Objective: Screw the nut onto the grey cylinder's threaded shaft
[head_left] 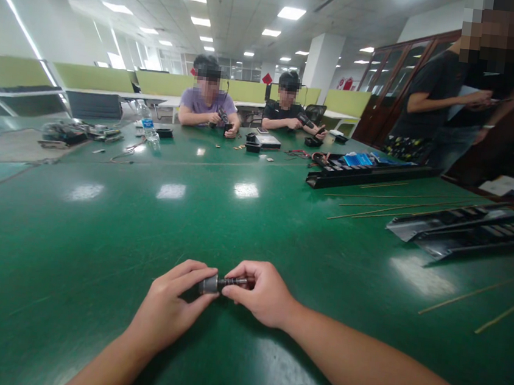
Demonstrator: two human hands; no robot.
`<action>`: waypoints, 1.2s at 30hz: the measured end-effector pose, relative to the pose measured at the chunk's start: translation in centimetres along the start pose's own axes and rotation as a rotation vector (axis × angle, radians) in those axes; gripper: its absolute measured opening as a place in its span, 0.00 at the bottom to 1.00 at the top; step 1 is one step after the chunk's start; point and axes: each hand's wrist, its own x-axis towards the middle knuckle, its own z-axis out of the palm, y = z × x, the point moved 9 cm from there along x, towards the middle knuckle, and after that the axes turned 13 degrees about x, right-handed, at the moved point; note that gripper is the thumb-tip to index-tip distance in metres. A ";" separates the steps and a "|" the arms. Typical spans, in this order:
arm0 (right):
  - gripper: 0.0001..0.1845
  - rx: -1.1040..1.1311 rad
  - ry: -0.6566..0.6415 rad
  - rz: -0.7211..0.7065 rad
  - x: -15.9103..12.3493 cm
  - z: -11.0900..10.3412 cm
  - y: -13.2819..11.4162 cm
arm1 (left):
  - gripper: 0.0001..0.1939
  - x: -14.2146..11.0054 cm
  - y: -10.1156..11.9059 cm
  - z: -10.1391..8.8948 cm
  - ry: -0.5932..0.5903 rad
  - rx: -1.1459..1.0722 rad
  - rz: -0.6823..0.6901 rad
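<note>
A short grey metal cylinder with a dark threaded shaft [222, 284] is held above the green table [72, 246], close to the front of my view. My left hand [167, 305] pinches the cylinder end between thumb and fingers. My right hand [262, 294] grips the far end of the threaded shaft with its fingertips. Part of the shaft's tip is hidden inside those fingers.
Black trays with metal parts [364, 176] and thin wooden rods [476, 295] lie to the right. Two seated co-workers [247, 109] handle dark devices across the table. A standing person [432, 94] is at the right. Cables and a water bottle [148, 129] lie at the far left.
</note>
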 end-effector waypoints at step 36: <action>0.10 0.031 -0.003 0.014 0.1 -0.2 0.2 | 0.14 0.1 -0.1 -0.4 0.007 0.005 0.010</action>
